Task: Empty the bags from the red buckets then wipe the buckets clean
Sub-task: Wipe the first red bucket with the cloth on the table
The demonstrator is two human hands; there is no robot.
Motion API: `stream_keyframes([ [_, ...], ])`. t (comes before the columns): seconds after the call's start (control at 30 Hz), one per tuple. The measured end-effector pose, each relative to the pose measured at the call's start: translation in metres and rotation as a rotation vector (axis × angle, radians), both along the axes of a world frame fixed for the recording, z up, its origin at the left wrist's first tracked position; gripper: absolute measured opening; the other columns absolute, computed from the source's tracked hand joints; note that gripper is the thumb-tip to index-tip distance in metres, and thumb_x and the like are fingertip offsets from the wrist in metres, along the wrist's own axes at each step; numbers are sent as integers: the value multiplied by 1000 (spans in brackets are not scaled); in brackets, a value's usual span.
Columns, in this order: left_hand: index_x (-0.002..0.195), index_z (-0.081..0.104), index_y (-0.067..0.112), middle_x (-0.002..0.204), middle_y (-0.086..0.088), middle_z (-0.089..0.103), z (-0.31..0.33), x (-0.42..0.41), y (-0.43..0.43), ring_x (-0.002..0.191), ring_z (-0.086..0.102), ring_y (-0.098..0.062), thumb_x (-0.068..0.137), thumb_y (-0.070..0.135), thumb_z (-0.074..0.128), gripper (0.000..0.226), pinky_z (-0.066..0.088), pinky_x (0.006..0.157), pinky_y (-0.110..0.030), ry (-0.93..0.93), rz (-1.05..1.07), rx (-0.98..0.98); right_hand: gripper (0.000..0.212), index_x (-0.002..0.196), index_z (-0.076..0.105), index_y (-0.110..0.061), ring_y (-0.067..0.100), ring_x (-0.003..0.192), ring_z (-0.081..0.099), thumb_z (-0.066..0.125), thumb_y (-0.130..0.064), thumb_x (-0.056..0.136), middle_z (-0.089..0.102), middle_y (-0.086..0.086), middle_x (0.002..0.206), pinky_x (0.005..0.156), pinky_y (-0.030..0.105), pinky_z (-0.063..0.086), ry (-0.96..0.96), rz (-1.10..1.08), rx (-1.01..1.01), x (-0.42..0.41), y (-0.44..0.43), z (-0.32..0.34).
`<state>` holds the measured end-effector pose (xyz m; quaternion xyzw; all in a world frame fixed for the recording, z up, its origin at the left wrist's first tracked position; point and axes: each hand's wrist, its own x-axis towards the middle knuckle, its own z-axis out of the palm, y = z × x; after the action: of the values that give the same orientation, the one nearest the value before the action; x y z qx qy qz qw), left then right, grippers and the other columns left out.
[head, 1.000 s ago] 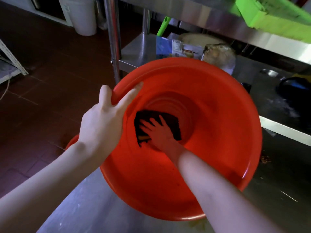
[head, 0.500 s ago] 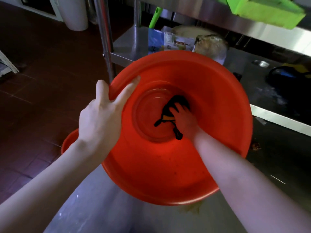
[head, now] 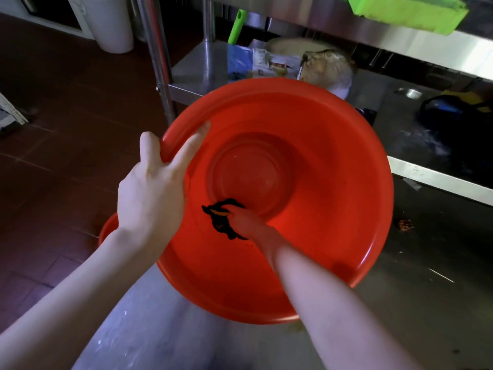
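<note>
A big red bucket (head: 333,188) is tilted toward me over a steel table. My left hand (head: 152,193) grips its left rim, thumb outside, fingers lying over the inner wall. My right hand (head: 246,224) is deep inside, holding a bunched dark cloth (head: 217,213) against the lower left of the inner wall beside the base ring. A second red bucket (head: 108,229) peeks out below my left wrist, mostly hidden.
The steel table (head: 413,303) lies under the bucket, with a brown scrap (head: 406,225) at its right. Behind stands a steel rack (head: 162,62) with packets and a bagged bundle (head: 326,69) on its lower shelf. A green tray (head: 408,9) sits on top. White bin (head: 112,25) at far left.
My right hand has swept the cloth from the bucket's base round to the right side, then to the lower left wall, bunching it up. My left hand kept its grip on the rim.
</note>
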<state>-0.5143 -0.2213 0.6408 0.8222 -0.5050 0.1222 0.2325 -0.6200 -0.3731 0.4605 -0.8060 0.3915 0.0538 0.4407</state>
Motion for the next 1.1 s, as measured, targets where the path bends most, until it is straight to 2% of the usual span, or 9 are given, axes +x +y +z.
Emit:
stream_keyframes([
  [0.07, 150, 31, 40, 97, -9, 25, -2, 3, 2, 44, 21, -17, 81, -8, 60, 88, 35, 43, -31, 5, -1, 2, 40, 124, 59, -34, 22, 83, 65, 40, -25, 89, 69, 8, 112, 75, 36, 53, -20, -34, 64, 19, 5, 2],
  [0.17, 150, 32, 38, 97, -12, 28, -2, 1, 3, 44, 23, -18, 81, -9, 60, 88, 37, 41, -32, 4, -10, -2, 39, 135, 53, -28, 22, 106, 60, 38, -27, 99, 58, 9, 135, 84, 25, 42, 26, 28, -56, 23, 5, 0],
  [0.27, 150, 31, 38, 96, -7, 22, -1, -4, 4, 43, 21, -16, 79, -10, 61, 91, 32, 42, -28, -18, -14, 8, 30, 125, 62, -16, -4, 78, 68, 47, -22, 99, 67, 2, 109, 69, 10, 50, 94, 134, -22, 0, -3, 9],
  [0.33, 151, 28, 39, 96, -5, 20, 1, -4, 4, 42, 22, -17, 79, -9, 62, 93, 31, 43, -26, -17, -16, 17, 24, 112, 66, -13, 4, 79, 70, 53, -26, 97, 69, 3, 100, 73, 22, 57, 242, 242, -10, -22, -19, 15],
  [0.47, 151, 28, 39, 96, -7, 23, 1, -9, 5, 42, 21, -14, 78, -8, 63, 93, 24, 44, -22, -18, -18, 21, 36, 121, 62, -22, 27, 124, 51, 42, -31, 94, 61, 3, 129, 109, 45, 26, 810, 389, -702, -54, -56, 36],
  [0.57, 150, 27, 40, 99, -11, 29, -1, -17, 7, 44, 23, -14, 78, -8, 62, 93, 29, 43, -26, 0, -10, 6, 40, 127, 59, -22, 30, 129, 43, 39, -32, 94, 58, 4, 133, 114, 52, 13, 934, 409, -811, -58, -56, 37],
  [0.77, 149, 29, 44, 97, -8, 26, 3, -35, 3, 49, 25, -19, 68, -13, 60, 104, 27, 43, -27, -29, -28, -16, 46, 137, 46, -43, 23, 137, 40, 36, -54, 93, 45, -3, 147, 112, 54, 26, 463, 278, -339, -29, -5, 3],
  [0.87, 149, 30, 44, 97, -8, 27, 3, -36, 4, 49, 25, -20, 68, -14, 59, 103, 28, 43, -27, -23, -24, -10, 47, 145, 34, -45, 25, 137, 41, 33, -44, 98, 40, -2, 153, 113, 51, 27, 260, 135, -233, -8, 10, -3],
  [1.1, 150, 27, 42, 98, -9, 28, 6, -39, 5, 48, 25, -18, 70, -15, 60, 104, 27, 43, -26, -30, -36, 31, 46, 146, 37, -38, 25, 138, 39, 35, -41, 100, 39, 0, 153, 113, 42, 32, 373, 326, -361, -42, -1, 1],
])
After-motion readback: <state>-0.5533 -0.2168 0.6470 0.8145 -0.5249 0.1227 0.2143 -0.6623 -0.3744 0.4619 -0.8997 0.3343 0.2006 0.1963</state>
